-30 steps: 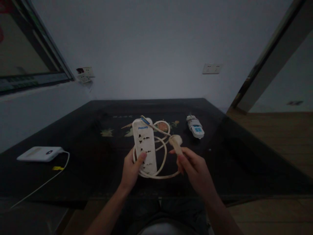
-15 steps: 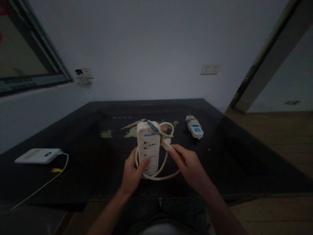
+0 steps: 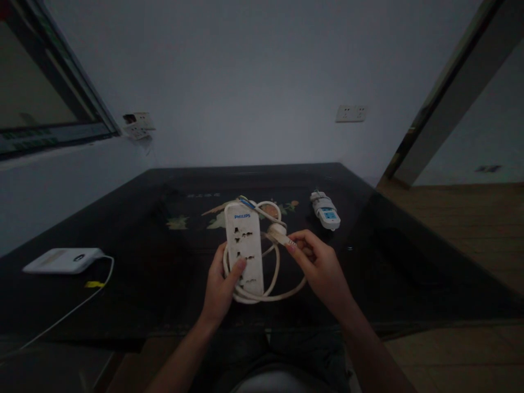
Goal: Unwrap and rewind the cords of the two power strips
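Note:
A white power strip (image 3: 250, 243) marked PHILIPS is held upright above the table, its sockets facing me. My left hand (image 3: 223, 284) grips its lower left side, with the thumb pressed on the front. My right hand (image 3: 321, 267) pinches the strip's white plug (image 3: 278, 233) at the cord end, just right of the strip. The white cord (image 3: 282, 297) loops around and below the strip. Near the strip's top edge, a short blue and pale end (image 3: 246, 203) of wire sticks out. Part of my left fingers is hidden behind the strip.
A smaller strip wrapped in its grey cord (image 3: 326, 210) lies on the black table (image 3: 155, 218) to the right. On the left are a white power bank (image 3: 63, 261) with a cable and a yellow tag (image 3: 95, 284). Wall sockets (image 3: 351, 113) sit behind the table.
The power strip has shifted slightly left and turned a little. My right hand has drawn the plug slightly away from the strip's side, widening the gap between them.

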Demonstrator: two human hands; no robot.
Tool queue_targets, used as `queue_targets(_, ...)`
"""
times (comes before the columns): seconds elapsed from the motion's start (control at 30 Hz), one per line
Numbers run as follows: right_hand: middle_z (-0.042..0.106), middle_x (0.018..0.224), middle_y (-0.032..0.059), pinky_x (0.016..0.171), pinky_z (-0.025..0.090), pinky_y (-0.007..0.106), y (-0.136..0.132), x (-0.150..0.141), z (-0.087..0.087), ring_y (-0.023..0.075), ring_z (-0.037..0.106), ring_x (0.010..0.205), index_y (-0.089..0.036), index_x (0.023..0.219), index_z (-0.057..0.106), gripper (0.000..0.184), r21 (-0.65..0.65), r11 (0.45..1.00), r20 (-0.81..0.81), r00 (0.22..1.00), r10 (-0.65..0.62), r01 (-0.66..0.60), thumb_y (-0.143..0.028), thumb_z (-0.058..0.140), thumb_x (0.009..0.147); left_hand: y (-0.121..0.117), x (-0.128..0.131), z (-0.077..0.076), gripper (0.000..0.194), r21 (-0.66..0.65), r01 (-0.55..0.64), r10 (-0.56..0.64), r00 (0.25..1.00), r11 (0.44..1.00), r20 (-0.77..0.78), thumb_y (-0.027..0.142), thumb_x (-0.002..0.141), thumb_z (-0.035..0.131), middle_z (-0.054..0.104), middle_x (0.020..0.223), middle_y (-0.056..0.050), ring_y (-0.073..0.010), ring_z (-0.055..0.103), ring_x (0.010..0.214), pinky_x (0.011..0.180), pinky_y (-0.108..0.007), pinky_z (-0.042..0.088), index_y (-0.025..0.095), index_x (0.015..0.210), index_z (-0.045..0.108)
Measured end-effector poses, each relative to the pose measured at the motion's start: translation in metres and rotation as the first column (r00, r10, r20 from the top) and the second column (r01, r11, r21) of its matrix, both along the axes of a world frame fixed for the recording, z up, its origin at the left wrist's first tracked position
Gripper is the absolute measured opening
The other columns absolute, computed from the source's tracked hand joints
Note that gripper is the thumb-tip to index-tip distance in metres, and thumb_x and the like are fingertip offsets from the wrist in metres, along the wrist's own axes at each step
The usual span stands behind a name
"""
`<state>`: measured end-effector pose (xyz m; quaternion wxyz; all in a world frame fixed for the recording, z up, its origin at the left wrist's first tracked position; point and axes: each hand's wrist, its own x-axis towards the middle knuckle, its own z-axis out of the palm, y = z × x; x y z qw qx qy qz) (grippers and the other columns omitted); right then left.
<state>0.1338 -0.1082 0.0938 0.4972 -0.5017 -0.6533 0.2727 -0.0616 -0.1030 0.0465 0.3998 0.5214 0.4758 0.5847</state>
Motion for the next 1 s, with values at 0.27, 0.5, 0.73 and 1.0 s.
queue_targets(0.27,0.064,0.078,0.004,0.06,0.043,0.025,0.003,-0.011,-0.001,0.0157,0.059,0.07,-0.018,0.088,0.065,0.013,0.103,0.994,-0.025,0.999,-0.031,0.034,-0.028,0.058,0.085,-0.003,-0.001,-0.003,0.044,0.07,0.005,0.0,0.997,0.998,-0.075,0.038,0.079,0.065,0.063,0.111,-0.007,-0.0243,0.059,0.104,0.089,-0.031,0.046,0.018,0.117,0.053)
queue_targets(0.5,0.054,0.064,-0.002,0.058,0.041,0.026,0.01,-0.018,-0.019,0.0134,0.051,0.06,-0.02,0.071,0.054,0.017,0.141,0.943,-0.162,0.946,-0.279,0.302,-0.03,0.066,0.077,-0.013,0.001,-0.01,0.05,0.159,0.036,-0.014,0.99,0.987,-0.139,0.037,0.071,0.07,0.066,0.101,-0.008,-0.0248,0.064,0.093,0.081,-0.031,0.05,0.018,0.113,0.052)
queue_targets(0.73,0.057,0.11,0.0065,0.084,0.046,0.035,0.027,-0.005,-0.031,0.0208,0.056,0.099,-0.023,0.122,0.045,0.051,0.112,0.991,-0.253,0.967,-0.038,0.068,-0.029,0.066,0.075,-0.014,-0.008,-0.023,0.052,0.216,0.135,-0.108,0.985,0.967,-0.132,0.039,0.067,0.072,0.068,0.096,-0.008,-0.0253,0.065,0.087,0.077,-0.033,0.052,0.016,0.111,0.055)
queue_targets(1.0,0.063,0.083,-0.0018,0.055,0.045,0.02,0.024,0.007,-0.033,0.0071,0.051,0.056,-0.025,0.108,0.063,0.033,-0.153,0.812,-0.696,0.645,0.317,-0.564,-0.026,0.068,0.075,-0.009,-0.002,-0.011,0.052,0.013,0.162,-0.158,0.935,0.987,0.318,0.044,0.067,0.075,0.069,0.089,-0.005,-0.0239,0.068,0.08,0.07,-0.03,0.055,0.019,0.108,0.056)
